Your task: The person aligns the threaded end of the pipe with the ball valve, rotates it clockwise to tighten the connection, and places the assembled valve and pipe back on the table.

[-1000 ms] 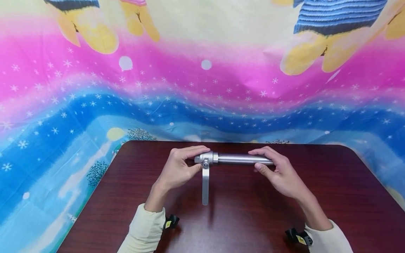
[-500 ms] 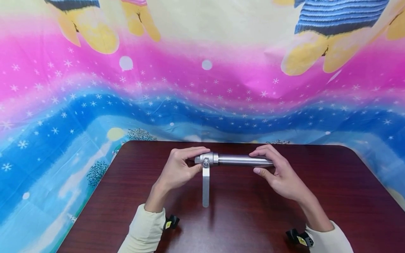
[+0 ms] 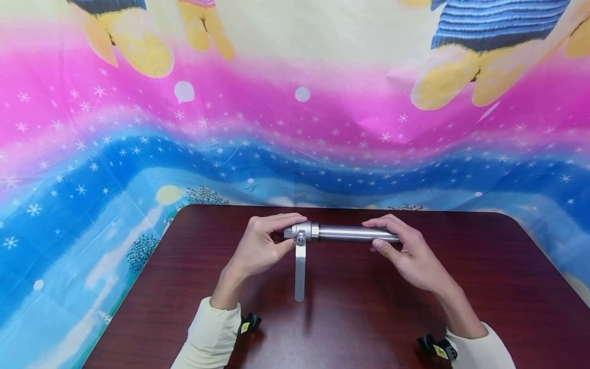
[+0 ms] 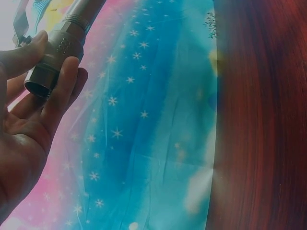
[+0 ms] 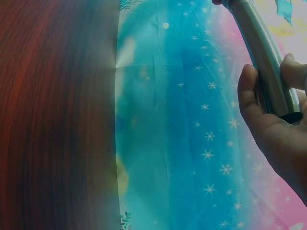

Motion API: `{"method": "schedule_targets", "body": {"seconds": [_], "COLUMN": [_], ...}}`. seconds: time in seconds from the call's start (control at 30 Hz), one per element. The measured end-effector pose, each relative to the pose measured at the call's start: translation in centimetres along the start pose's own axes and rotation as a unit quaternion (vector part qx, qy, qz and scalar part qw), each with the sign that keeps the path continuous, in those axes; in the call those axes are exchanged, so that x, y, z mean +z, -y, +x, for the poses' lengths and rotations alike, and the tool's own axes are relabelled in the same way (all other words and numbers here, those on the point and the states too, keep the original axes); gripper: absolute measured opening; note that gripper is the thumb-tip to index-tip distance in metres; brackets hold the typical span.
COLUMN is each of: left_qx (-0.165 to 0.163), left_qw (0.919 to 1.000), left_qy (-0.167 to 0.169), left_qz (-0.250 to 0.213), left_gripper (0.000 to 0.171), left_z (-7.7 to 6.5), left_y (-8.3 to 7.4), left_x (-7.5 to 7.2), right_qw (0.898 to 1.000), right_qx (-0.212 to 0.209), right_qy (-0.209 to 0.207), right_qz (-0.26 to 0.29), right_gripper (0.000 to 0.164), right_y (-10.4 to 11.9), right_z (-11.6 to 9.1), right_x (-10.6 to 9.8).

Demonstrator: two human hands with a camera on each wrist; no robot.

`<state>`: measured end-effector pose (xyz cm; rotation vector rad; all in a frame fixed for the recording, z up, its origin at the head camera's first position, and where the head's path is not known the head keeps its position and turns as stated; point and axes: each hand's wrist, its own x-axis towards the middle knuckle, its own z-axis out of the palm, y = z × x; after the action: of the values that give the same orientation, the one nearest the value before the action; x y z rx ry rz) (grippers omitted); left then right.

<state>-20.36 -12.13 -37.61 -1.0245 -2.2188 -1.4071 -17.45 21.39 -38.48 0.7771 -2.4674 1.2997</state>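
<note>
Left hand (image 3: pixel 258 247) pinches the valve (image 3: pixel 301 229), thumb on the near side, fingers over the far side. Right hand (image 3: pixel 412 256) holds the pipe (image 3: pixel 345 233) the same way at its free end. Head view: valve and pipe share one long axis, running side to side, roughly parallel to the table (image 3: pixel 350 323)'s far edge and close under it in frame, about midway between the far corners. Looks held up off the surface; gap can't be read. Hex collar (image 3: pixel 315 230) sits between valve and pipe, so the joint is much nearer the left hand. Lever (image 3: pixel 300 271) hangs square to the axis, tip toward the near edge.

Left wrist view: valve's open end (image 4: pixel 40 89) faces back toward the palm, pipe leads off away from it. Ringed band (image 4: pixel 76 21) at the joint; reads as exposed thread, so I'd judge the pipe isn't fully seated. Coaxial as far as I can see.

Right wrist view: pipe slants across the fingers, thumb opposite, dark end (image 5: pixel 291 117) by the palm. Any twist would be about that pipe axis, right hand having the longer free length.
</note>
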Motion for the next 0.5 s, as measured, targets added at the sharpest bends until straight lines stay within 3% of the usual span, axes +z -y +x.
{"method": "schedule_targets", "body": {"seconds": [0.33,0.5], "left_qx": [-0.007,-0.008], "left_qw": [0.9999,0.9999], "left_qy": [0.006,0.005], "left_qz": [-0.005,-0.008], "left_gripper": [0.048,0.049], "left_z": [-0.07,-0.08], "left_y": [0.01,0.10], "left_x": [0.08,0.06], "right_qw": [0.999,0.999], "right_qx": [-0.034,-0.026], "right_qy": [-0.012,-0.015], "right_qz": [-0.010,-0.016], "right_gripper": [0.051,0.049], "right_y": [0.23,0.24], "right_z": [-0.07,0.01], "right_x": [0.21,0.22]}}
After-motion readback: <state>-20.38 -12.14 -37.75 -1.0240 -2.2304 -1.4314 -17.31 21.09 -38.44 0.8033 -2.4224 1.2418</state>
